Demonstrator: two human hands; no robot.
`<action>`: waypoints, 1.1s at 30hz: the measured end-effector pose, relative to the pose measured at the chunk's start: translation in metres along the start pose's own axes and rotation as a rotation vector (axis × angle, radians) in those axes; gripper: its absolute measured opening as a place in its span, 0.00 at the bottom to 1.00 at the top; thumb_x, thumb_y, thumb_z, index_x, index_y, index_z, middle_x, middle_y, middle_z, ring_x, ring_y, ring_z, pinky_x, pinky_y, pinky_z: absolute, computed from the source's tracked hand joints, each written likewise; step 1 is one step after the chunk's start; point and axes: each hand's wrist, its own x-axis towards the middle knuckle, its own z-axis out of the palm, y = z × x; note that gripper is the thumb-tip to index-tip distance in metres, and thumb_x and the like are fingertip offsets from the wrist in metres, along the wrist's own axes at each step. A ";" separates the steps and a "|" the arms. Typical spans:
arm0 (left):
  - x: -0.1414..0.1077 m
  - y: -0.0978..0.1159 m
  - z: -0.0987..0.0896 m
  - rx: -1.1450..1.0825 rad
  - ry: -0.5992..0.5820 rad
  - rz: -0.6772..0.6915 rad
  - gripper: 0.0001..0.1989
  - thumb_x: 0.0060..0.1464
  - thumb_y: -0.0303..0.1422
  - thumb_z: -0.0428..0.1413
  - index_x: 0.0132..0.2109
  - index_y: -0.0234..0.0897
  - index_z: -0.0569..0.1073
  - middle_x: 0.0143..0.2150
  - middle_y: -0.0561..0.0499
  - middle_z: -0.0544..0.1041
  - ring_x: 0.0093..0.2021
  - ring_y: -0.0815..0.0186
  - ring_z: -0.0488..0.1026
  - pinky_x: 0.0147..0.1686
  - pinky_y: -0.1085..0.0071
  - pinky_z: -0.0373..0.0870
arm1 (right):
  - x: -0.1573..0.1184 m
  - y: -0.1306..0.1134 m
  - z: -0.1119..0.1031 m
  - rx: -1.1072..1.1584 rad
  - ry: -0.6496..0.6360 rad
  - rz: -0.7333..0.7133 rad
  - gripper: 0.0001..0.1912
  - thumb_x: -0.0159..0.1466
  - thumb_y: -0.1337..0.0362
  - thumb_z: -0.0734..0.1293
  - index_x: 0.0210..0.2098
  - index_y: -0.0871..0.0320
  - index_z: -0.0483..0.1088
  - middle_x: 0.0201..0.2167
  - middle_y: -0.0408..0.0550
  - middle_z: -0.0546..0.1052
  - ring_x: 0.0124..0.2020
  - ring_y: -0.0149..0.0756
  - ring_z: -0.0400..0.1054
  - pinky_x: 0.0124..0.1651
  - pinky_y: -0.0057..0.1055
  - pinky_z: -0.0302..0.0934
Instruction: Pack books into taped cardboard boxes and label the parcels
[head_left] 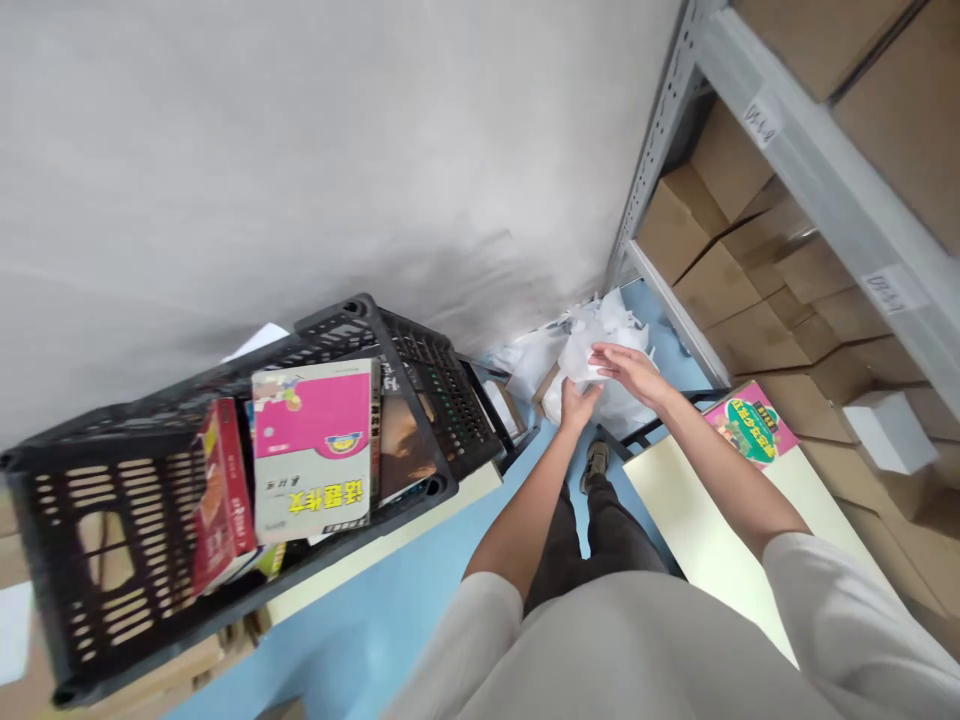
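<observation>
In the middle right of the head view, both hands are at a pile of crumpled white plastic (611, 320) on the floor by the wall. My left hand (579, 405) has its fingers bent around a bit of this thin white plastic; its exact grip is partly hidden. Just above and to the right, my right hand (626, 368) is open, its fingers stretched out against the white plastic. A cardboard box edge (550, 385) shows beside the left hand, partly covered by the plastic.
At left, a black plastic crate (112, 440) holds several books, among them a pink and white book (315, 450) and a red book (227, 495). A pink book (752, 425) lies on a pale tabletop (701, 520). Metal shelving (825, 150) with cardboard boxes (720, 285) stands at right.
</observation>
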 end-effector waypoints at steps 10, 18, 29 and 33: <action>-0.047 0.108 0.000 0.067 -0.059 0.237 0.05 0.67 0.36 0.60 0.44 0.40 0.78 0.38 0.50 0.80 0.44 0.59 0.77 0.49 0.66 0.74 | -0.092 -0.057 0.006 -0.086 0.331 -0.399 0.29 0.65 0.40 0.75 0.59 0.48 0.79 0.61 0.50 0.81 0.61 0.48 0.76 0.62 0.44 0.71; -0.084 0.134 0.049 -0.143 -0.054 0.069 0.11 0.65 0.40 0.63 0.41 0.39 0.73 0.38 0.49 0.80 0.44 0.61 0.80 0.48 0.66 0.76 | -0.206 0.013 0.017 -0.746 0.918 -0.457 0.18 0.72 0.47 0.66 0.52 0.51 0.75 0.50 0.55 0.78 0.51 0.50 0.73 0.58 0.50 0.72; -0.182 0.195 0.124 -0.626 -0.309 -0.182 0.19 0.59 0.44 0.69 0.43 0.41 0.69 0.42 0.50 0.81 0.45 0.63 0.83 0.45 0.68 0.80 | -0.273 0.073 -0.001 -0.691 1.115 -0.485 0.10 0.72 0.52 0.63 0.43 0.51 0.70 0.42 0.51 0.77 0.46 0.48 0.72 0.54 0.48 0.70; -0.217 0.218 0.149 -0.728 -0.315 -0.256 0.24 0.48 0.43 0.76 0.40 0.40 0.71 0.40 0.52 0.81 0.42 0.64 0.83 0.43 0.70 0.78 | -0.289 0.076 -0.030 -0.491 1.217 -0.472 0.26 0.65 0.46 0.72 0.56 0.52 0.70 0.53 0.54 0.77 0.47 0.46 0.72 0.52 0.46 0.72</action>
